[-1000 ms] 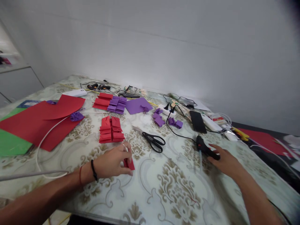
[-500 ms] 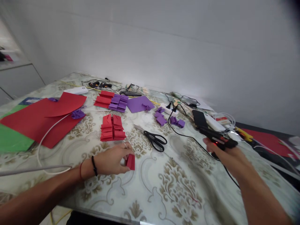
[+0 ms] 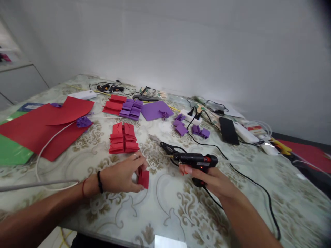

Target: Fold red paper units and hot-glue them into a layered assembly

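Observation:
My left hand [image 3: 126, 173] is closed on a small folded red paper piece [image 3: 143, 179], low over the patterned tabletop. To the right, my right hand [image 3: 207, 175] grips a black glue gun [image 3: 193, 159] whose red light is lit. Its nozzle points left, a short way from the red paper piece. Black-handled scissors [image 3: 168, 148] lie partly hidden behind the glue gun. Just beyond my left hand rests a block of folded red paper pieces [image 3: 124, 137].
Red sheets [image 3: 41, 127] and a green sheet [image 3: 15, 151] lie at the left. Behind are purple folded pieces [image 3: 131, 109], a purple sheet [image 3: 153, 111] and spare glue guns [image 3: 110, 88]. A phone [image 3: 229, 131], power strip [image 3: 191, 117] and trailing cord [image 3: 248, 177] occupy the right.
My right hand has brought the glue gun left from beside the phone to near the scissors and the red piece. The left hand keeps its hold, the red piece slightly turned.

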Motion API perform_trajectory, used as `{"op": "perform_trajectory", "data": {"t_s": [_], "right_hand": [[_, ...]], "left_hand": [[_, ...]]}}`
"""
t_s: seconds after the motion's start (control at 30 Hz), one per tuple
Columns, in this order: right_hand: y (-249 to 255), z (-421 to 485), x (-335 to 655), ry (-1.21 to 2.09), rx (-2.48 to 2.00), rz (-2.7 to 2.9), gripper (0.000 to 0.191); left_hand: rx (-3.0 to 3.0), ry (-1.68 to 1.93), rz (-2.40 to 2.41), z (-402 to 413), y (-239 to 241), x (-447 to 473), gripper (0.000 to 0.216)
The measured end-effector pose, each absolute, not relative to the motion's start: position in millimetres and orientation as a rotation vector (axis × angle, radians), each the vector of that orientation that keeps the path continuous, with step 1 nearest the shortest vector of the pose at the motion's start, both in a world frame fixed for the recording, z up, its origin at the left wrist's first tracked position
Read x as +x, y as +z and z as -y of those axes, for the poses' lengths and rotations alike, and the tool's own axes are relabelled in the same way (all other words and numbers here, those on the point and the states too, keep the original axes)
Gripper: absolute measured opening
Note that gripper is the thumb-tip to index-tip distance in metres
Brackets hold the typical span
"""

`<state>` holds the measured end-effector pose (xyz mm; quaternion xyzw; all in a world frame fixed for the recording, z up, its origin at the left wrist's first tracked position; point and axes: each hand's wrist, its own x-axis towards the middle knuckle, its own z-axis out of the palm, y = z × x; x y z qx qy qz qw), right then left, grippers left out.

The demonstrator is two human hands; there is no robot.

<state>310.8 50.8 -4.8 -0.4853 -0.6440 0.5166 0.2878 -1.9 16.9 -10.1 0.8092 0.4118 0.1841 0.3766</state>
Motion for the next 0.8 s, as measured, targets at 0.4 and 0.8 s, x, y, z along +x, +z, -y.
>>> {"op": "perform_trajectory", "data": {"t_s": [0.4, 0.8], "right_hand": [[-9.3, -43.9, 290.2, 1.445, -1.081, 2.033, 0.036], [-3.8, -35.7, 260.3, 1.2, -0.811, 2.357, 0.026]], "left_hand": [[2.11, 0.427, -0.917, -21.6, -0.7, -12.8, 0.023], [2.085, 0.421, -0.897, -26.0, 1.1, -13.8, 0.012]]}}
